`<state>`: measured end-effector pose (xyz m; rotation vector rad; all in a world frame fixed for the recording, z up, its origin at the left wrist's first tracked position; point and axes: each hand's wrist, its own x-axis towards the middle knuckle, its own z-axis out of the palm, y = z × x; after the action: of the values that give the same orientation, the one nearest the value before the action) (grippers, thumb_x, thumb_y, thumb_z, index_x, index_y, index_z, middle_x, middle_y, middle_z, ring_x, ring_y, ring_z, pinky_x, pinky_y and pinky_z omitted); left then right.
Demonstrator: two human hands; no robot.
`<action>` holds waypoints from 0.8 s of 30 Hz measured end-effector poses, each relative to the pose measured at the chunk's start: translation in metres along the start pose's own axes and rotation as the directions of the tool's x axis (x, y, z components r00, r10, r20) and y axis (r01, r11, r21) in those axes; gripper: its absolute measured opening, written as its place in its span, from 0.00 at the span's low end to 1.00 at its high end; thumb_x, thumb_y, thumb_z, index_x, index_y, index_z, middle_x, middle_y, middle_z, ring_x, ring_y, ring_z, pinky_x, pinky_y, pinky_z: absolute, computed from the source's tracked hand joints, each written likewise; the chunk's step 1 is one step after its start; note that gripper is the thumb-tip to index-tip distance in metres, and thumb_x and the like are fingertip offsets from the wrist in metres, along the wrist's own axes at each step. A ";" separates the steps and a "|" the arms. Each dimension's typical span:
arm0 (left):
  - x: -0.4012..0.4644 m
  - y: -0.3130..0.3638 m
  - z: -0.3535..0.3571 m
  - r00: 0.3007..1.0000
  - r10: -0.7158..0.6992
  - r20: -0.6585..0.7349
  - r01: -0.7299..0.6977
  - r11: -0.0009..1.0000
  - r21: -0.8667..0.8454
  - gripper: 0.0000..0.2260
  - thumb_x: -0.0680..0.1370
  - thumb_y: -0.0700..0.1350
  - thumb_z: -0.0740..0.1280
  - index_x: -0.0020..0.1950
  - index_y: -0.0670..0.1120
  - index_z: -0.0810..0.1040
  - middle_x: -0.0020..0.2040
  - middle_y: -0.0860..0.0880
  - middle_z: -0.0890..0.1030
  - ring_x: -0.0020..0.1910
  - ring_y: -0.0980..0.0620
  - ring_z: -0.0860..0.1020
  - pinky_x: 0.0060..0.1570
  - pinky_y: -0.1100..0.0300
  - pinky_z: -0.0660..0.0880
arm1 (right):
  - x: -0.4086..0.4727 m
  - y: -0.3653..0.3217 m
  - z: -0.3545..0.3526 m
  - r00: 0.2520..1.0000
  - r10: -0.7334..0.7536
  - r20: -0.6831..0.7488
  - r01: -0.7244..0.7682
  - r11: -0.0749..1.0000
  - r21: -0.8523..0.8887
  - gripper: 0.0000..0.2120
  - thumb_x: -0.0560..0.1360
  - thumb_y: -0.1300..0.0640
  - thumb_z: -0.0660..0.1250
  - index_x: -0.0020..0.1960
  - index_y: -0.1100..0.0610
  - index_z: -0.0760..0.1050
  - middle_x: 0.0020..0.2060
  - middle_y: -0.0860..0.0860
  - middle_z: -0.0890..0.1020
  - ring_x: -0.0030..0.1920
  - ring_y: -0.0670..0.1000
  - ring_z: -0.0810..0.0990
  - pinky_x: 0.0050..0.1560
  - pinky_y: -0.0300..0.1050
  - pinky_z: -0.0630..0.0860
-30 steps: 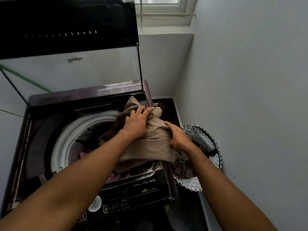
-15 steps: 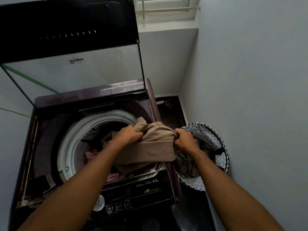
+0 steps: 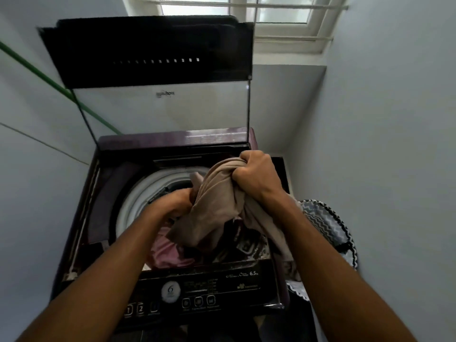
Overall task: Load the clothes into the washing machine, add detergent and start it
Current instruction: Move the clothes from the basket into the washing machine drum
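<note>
We see the dark top-loading washing machine (image 3: 172, 285) before us, its glass lid (image 3: 160, 107) raised behind the white-rimmed drum (image 3: 138, 201); the zigzag-patterned laundry basket (image 3: 328, 228) stands just right.

Above us a white-framed window (image 3: 246, 18) sits high in the back wall, its horizontal bars (image 3: 283, 6) crossing the panes. Pale grey walls (image 3: 394, 119) close in on the right and behind. On the left wall we see a green line (image 3: 49, 77) running diagonally downward, and below it a thin pale seam (image 3: 44, 141).
</note>
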<state>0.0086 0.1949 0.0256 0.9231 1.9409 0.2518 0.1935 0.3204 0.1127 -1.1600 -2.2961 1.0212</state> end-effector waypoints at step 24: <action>-0.038 -0.071 -0.019 0.962 0.046 -0.268 -0.039 0.999 0.031 0.33 0.72 0.43 0.75 0.74 0.49 0.68 0.71 0.44 0.70 0.69 0.46 0.72 0.65 0.51 0.73 | 0.002 -0.026 0.159 0.843 0.077 0.532 0.152 0.915 -0.373 0.22 0.75 0.50 0.68 0.67 0.53 0.70 0.66 0.58 0.69 0.67 0.62 0.65 0.66 0.61 0.68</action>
<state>-0.0321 0.1223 0.0245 0.9891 2.1780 0.3963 0.0828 0.2424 0.0259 -1.0531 -3.0856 0.9751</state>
